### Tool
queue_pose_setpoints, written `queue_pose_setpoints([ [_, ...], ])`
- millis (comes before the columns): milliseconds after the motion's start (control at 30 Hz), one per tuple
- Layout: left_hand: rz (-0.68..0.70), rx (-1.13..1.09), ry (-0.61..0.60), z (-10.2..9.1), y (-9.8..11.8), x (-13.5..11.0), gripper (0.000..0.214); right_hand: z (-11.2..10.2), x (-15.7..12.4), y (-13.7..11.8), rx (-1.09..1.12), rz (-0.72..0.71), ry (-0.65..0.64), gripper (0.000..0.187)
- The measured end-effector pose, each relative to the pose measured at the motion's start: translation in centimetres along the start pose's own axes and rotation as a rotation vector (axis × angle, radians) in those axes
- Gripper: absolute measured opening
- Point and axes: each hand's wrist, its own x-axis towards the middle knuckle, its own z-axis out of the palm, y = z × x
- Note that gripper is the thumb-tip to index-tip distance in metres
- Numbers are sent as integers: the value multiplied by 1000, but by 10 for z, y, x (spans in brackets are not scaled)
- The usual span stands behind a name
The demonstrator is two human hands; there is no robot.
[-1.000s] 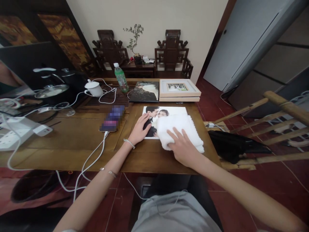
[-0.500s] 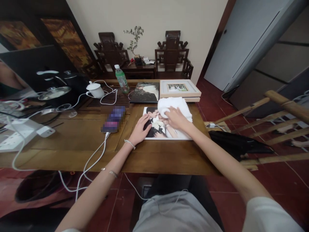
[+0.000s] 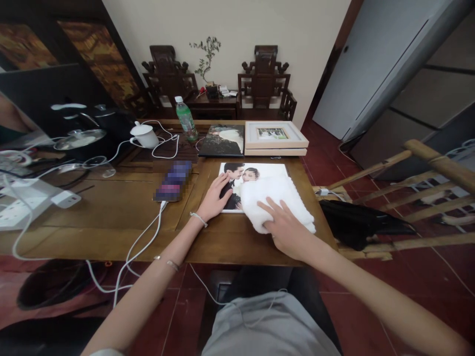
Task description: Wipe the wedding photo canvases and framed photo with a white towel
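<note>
A large wedding photo print (image 3: 237, 174) lies flat on the wooden table (image 3: 122, 207). My left hand (image 3: 214, 197) rests flat on the print's left edge with fingers spread, holding it down. My right hand (image 3: 285, 228) presses a folded white towel (image 3: 276, 199) down on the near right part of the print, fingers stretched over the cloth. The towel covers the print's lower right corner and reaches past its near edge.
Behind the print lie a dark photo album (image 3: 222, 140) and a stacked pale picture frame (image 3: 274, 137). A phone (image 3: 173, 182) on a white cable, a green bottle (image 3: 186, 119), a white teapot (image 3: 144, 135) and power strips (image 3: 25, 203) sit left. A black bag (image 3: 356, 222) lies right.
My right hand pushed the towel up to the print's far edge, then pulled it back to the near right corner. The left hand stayed in place.
</note>
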Motion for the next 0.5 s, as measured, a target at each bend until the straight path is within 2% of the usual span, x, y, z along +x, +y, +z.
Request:
queue_pose_setpoints([
  [133,4,-1,2,0,0,0,51,-5,16,26,38,63,43,44],
  [367,0,2,-2,-1,-1,0,49,-13,81,95,-53,268,117,39],
  [500,-3,3,-5,-1,-1,0,51,-16,96,116,-66,307,136,36],
])
